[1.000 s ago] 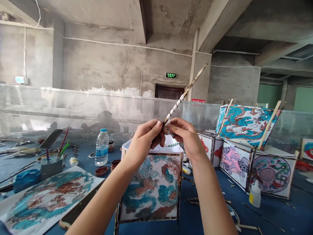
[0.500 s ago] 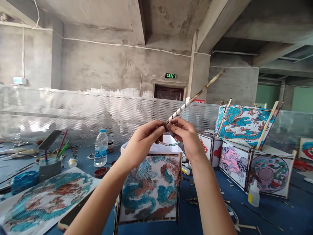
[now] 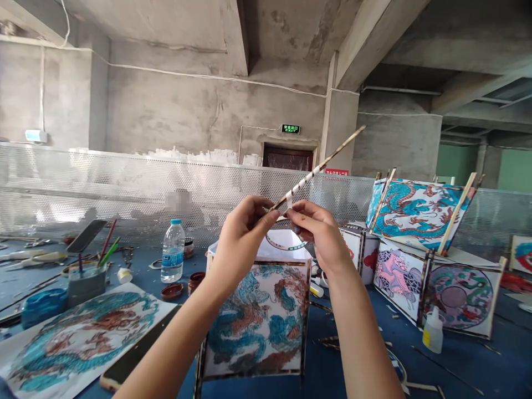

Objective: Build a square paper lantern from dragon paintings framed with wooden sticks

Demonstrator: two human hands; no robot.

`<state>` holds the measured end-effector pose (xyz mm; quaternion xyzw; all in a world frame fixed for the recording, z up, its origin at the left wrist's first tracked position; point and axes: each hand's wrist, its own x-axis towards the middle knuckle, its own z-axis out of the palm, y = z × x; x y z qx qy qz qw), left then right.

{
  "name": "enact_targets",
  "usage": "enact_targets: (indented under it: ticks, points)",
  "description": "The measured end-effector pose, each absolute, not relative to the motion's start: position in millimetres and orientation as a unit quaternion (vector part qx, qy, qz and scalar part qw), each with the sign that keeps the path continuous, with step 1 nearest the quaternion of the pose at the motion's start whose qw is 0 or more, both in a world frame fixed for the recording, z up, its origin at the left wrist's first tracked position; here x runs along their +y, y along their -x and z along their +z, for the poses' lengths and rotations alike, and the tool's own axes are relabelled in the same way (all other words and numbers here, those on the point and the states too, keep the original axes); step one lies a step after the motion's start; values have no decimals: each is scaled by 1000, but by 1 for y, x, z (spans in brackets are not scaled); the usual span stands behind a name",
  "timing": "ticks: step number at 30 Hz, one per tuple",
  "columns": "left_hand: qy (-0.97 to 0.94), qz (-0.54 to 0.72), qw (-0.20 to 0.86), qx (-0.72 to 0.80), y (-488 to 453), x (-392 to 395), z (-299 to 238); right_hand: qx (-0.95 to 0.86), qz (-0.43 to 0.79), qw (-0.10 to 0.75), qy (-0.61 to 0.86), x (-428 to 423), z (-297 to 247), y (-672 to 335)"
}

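Note:
My left hand [image 3: 245,230] is closed around the lower end of a thin, dark-mottled wooden stick [image 3: 343,145], which slants up to the right. A narrow white strip [image 3: 290,201] winds in a spiral along the stick's middle. Its free part runs down into my right hand [image 3: 320,230], whose thumb and fingers pinch it just off the stick. Below both hands the strip hangs in a loop with small green print. Directly beneath stands a box-shaped paper lantern [image 3: 257,321] with a blue and brown dragon painting and dark stick edges.
Painted paper lanterns [image 3: 399,277] stand stacked at right, with a glue bottle [image 3: 433,331] in front. At left are a water bottle [image 3: 172,252], a brush cup [image 3: 86,284], a blue paint jar [image 3: 44,307], a dragon painting [image 3: 83,338] and a dark phone-like slab [image 3: 139,349].
The stick has turned and shifted slightly down and left. My right hand has come off the stick, drawing the strip downward, and a short taut length now shows between them.

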<state>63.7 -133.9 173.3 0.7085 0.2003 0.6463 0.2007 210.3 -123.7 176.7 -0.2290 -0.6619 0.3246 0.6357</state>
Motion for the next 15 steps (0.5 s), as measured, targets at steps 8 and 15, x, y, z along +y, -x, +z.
enact_targets:
  ticks: [8,15]
  points:
    - [-679,671,268,130,-67,-132,172,-663,393,608,190,-122,176,-209]
    - [-675,680,248,138,-70,-134,170,-670,399,594,198,-119,176,-209]
